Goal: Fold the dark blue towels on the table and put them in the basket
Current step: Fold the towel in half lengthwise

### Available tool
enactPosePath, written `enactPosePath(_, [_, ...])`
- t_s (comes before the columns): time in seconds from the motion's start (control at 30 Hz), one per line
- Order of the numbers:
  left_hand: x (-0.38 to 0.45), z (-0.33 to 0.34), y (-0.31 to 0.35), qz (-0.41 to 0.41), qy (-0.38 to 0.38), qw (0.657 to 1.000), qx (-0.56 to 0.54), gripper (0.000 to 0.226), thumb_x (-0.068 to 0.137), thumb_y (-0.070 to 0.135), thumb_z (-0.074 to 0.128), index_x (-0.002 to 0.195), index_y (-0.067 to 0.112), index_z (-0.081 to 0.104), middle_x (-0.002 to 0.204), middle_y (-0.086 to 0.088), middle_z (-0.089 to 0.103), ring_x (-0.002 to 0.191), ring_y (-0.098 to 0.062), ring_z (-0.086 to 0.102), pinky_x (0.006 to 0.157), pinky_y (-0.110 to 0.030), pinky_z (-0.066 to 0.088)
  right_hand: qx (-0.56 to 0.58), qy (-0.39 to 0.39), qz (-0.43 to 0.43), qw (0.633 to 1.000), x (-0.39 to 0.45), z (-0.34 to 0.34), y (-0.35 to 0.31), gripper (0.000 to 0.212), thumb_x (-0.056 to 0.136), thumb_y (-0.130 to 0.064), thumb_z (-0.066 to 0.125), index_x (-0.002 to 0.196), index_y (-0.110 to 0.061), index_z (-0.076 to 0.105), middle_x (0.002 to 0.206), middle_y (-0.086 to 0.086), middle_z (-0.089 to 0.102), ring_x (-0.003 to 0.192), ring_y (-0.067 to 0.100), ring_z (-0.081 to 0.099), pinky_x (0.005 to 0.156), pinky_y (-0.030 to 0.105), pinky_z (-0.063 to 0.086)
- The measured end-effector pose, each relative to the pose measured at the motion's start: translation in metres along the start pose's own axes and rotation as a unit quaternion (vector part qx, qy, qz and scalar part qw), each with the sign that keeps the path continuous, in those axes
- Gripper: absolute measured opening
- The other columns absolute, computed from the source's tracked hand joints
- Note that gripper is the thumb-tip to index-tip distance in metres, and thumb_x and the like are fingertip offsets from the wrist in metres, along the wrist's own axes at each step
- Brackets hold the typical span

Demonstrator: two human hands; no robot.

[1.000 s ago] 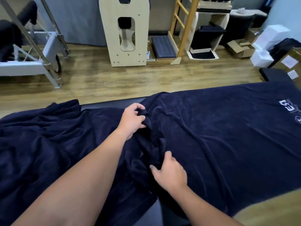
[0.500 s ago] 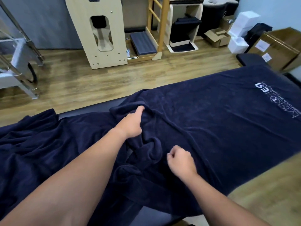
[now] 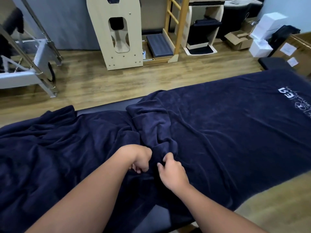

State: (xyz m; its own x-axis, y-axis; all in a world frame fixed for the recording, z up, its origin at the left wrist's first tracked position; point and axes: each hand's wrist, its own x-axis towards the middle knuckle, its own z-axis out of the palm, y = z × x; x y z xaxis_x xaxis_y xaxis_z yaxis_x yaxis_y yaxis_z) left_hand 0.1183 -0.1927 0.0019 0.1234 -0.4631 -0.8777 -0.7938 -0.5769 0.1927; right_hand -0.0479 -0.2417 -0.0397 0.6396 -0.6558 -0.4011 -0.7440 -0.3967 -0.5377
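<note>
Dark blue plush fills the near side of the table (image 3: 107, 107), and both hands work at the bunched seam where two towels meet. The left hand (image 3: 139, 159) has its fingers curled under, gripping a fold of the rumpled towel (image 3: 50, 148) lying to the left. The right hand (image 3: 173, 171) pinches a ridge of the spread towel (image 3: 235, 140) between thumb and bent fingers. That towel lies mostly flat, soft and velvety, with shallow creases and a white printed logo (image 3: 286, 95) near its far right end. Beyond the table runs a wood-plank floor (image 3: 117, 84), then a pale plywood stand (image 3: 117, 31) with a cut-out, a wooden ladder frame (image 3: 175, 22), a grey metal frame (image 3: 33, 64) at left, and white boxes (image 3: 265, 36) and a cardboard carton (image 3: 239, 39) at right.
</note>
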Motion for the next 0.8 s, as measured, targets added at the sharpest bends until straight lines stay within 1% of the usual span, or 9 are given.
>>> enactPosePath(0.13, [-0.016, 0.012, 0.001, -0.028, 0.016, 0.999, 0.009, 0.040, 0.086, 0.018, 0.079, 0.117, 0.003, 0.058, 0.090, -0.009, 0.065, 0.068, -0.022, 0.067, 0.056, -0.029, 0.056, 0.019, -0.021, -0.031, 0.999, -0.003, 0.010, -0.004, 0.035, 0.101, -0.041, 0.048, 0.135, -0.041, 0.040, 0.102, 0.000, 0.071, 0.096, 0.027, 0.066, 0.082, 0.040, 0.054])
enactPosePath(0.23, [-0.021, 0.025, -0.002, 0.002, -0.070, 0.996, -0.055, 0.022, 0.092, 0.012, 0.074, 0.101, 0.001, 0.058, 0.078, -0.012, 0.062, 0.070, -0.025, 0.066, 0.061, -0.036, 0.057, 0.037, -0.064, -0.066, 0.995, -0.002, 0.015, -0.008, 0.050, 0.101, -0.039, 0.046, 0.148, -0.051, 0.033, 0.126, -0.003, 0.068, 0.116, 0.027, 0.061, 0.095, 0.039, 0.050])
enactPosePath(0.3, [-0.024, 0.035, -0.002, 0.040, -0.148, 0.974, -0.169, 0.015, 0.097, 0.002, 0.064, 0.085, 0.006, 0.054, 0.077, -0.015, 0.061, 0.091, -0.041, 0.070, 0.068, -0.039, 0.058, 0.052, -0.107, -0.070, 0.990, -0.006, 0.018, -0.012, 0.042, 0.097, -0.035, 0.046, 0.137, -0.045, 0.052, 0.124, -0.004, 0.070, 0.113, 0.023, 0.063, 0.094, 0.038, 0.051])
enactPosePath(0.4, [-0.029, 0.042, -0.002, 0.046, -0.187, 0.947, -0.257, 0.009, 0.097, -0.007, 0.051, 0.100, -0.006, 0.059, 0.094, -0.023, 0.064, 0.108, -0.055, 0.063, 0.061, -0.037, 0.061, 0.028, -0.093, -0.035, 0.995, -0.010, 0.019, -0.010, 0.018, 0.091, -0.037, 0.057, 0.096, -0.024, 0.069, 0.101, -0.001, 0.068, 0.097, 0.022, 0.064, 0.080, 0.034, 0.051])
enactPosePath(0.5, [-0.021, 0.031, 0.001, 0.044, -0.087, 0.963, -0.252, 0.018, 0.095, -0.005, 0.047, 0.104, -0.006, 0.062, 0.095, -0.022, 0.066, 0.080, -0.041, 0.072, 0.057, -0.035, 0.060, -0.025, -0.095, -0.010, 0.995, -0.016, 0.008, 0.002, 0.021, 0.082, -0.017, 0.063, 0.101, -0.025, 0.059, 0.106, -0.002, 0.047, 0.099, 0.023, 0.055, 0.081, 0.030, 0.046])
enactPosePath(0.57, [-0.009, 0.015, 0.005, 0.057, 0.082, 0.982, -0.158, 0.017, 0.093, 0.005, 0.048, 0.095, -0.002, 0.063, 0.088, -0.016, 0.068, 0.071, -0.035, 0.069, 0.060, -0.039, 0.059, -0.030, -0.118, 0.004, 0.993, -0.022, -0.002, 0.015, 0.031, 0.080, -0.006, 0.056, 0.103, -0.027, 0.057, 0.108, -0.001, 0.042, 0.097, 0.023, 0.052, 0.087, 0.032, 0.048])
enactPosePath(0.67, [0.017, -0.012, 0.020, 0.076, 0.309, 0.948, -0.031, 0.014, 0.096, 0.020, 0.046, 0.102, 0.013, 0.057, 0.106, -0.011, 0.066, 0.093, -0.034, 0.064, 0.075, -0.043, 0.054, -0.054, -0.098, 0.029, 0.993, -0.032, -0.019, 0.040, 0.037, 0.084, -0.009, 0.054, 0.113, -0.031, 0.062, 0.110, -0.002, 0.041, 0.097, 0.026, 0.056, 0.089, 0.036, 0.051])
enactPosePath(0.73, [0.032, -0.030, 0.037, 0.075, 0.369, 0.926, 0.020, 0.025, 0.097, 0.020, 0.045, 0.121, 0.019, 0.052, 0.114, -0.008, 0.061, 0.103, -0.034, 0.061, 0.077, -0.042, 0.049, -0.093, -0.069, 0.049, 0.992, -0.038, -0.033, 0.057, 0.046, 0.088, -0.011, 0.049, 0.125, -0.035, 0.057, 0.112, 0.000, 0.040, 0.093, 0.033, 0.057, 0.081, 0.038, 0.049])
enactPosePath(0.8, [0.046, -0.047, 0.055, 0.077, 0.365, 0.925, 0.075, 0.053, 0.096, 0.014, 0.043, 0.145, 0.033, 0.036, 0.118, -0.006, 0.058, 0.109, -0.032, 0.058, 0.079, -0.041, 0.047, -0.139, -0.040, 0.076, 0.987, -0.045, -0.050, 0.072, 0.053, 0.090, -0.009, 0.043, 0.133, -0.040, 0.047, 0.113, 0.001, 0.037, 0.080, 0.035, 0.053, 0.071, 0.037, 0.045])
